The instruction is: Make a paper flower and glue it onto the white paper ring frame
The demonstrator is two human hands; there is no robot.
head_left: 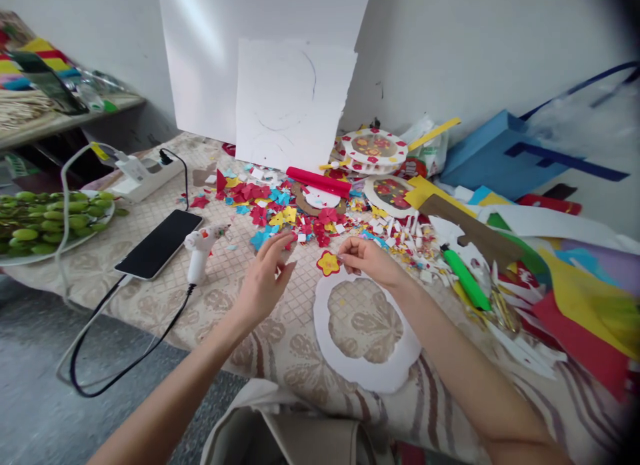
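My right hand [367, 259] pinches a small red paper flower with a yellow centre [328, 263] just above the top left edge of a white flower-shaped paper ring [367, 368] lying on the patterned tablecloth. My left hand [267, 275] hovers beside it with fingers apart and slightly curled, holding nothing. It is close to the scattered red, blue and yellow paper flowers [273, 201]. A white glue gun [200, 248] stands to the left of my left hand.
A black phone [159, 243] lies left of the glue gun, with a power strip [143, 171] and cables behind. A plate of green fruit [45, 218] sits far left. Decorated paper plates [375, 148], a green marker [465, 278], coloured paper sheets [575, 298] and white boards [290, 105] crowd the back and right.
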